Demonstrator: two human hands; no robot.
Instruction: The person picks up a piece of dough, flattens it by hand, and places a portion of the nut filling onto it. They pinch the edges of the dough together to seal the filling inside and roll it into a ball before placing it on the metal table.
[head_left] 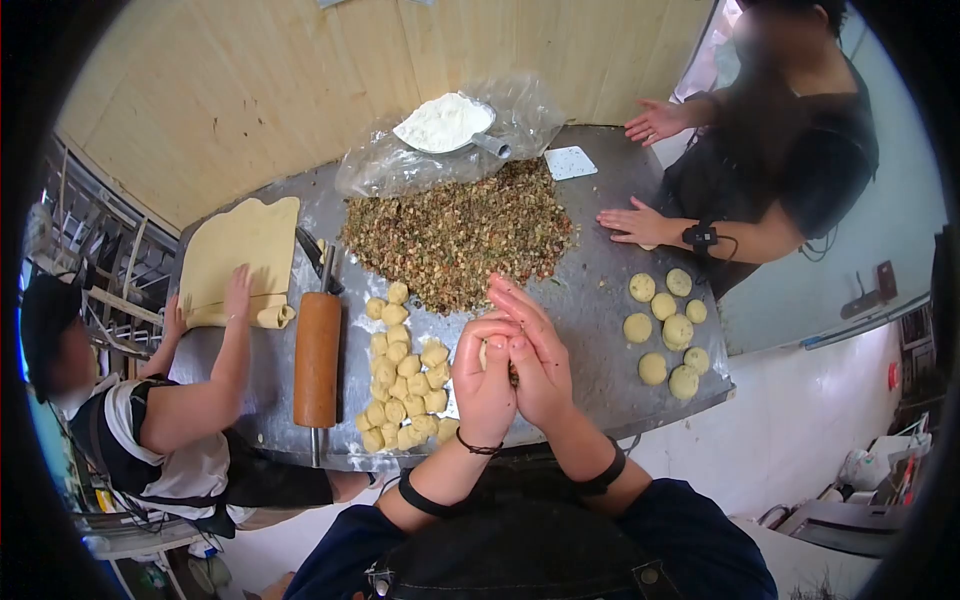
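Dough piece [487,352] with a bit of filling showing sits pressed between the person's two hands above the near edge of the metal table [600,300]; the left hand [483,380] is curled around it from one side and the right hand [535,355] cups it from the other, fingers pointing up and closed against the left. Just left of the hands lies a cluster of small cut dough lumps [403,385], and beyond them the big heap of chopped filling [460,235]. A wooden rolling pin [317,358] lies beside the lumps. Filled round balls [668,335] rest at the table's right side. A co-worker on the left rolls a dough sheet [240,250]; another on the right rests hands on the table. A bowl of flour [443,122] stands at the far edge
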